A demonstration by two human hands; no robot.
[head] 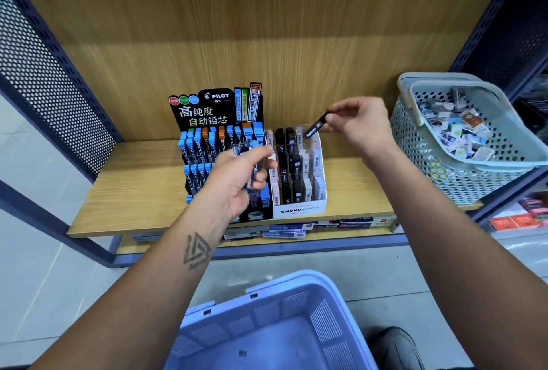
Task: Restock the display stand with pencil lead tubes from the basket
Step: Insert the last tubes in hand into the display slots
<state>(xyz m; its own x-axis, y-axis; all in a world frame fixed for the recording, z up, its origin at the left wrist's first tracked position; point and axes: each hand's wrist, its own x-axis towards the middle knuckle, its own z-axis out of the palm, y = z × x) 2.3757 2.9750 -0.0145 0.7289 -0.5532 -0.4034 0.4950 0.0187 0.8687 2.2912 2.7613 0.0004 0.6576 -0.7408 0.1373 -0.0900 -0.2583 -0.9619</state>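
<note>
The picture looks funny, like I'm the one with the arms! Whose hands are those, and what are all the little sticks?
A person wears a camera on their head, so you see what they see. Their right hand pinches a black pencil lead tube above the white MONO display stand. Their left hand holds a few more tubes. Next to it stands a black PILOT stand full of blue and orange tubes. Both stands sit on a wooden shelf. A pale green basket on the right holds small packets, and a blue basket sits below.
</note>
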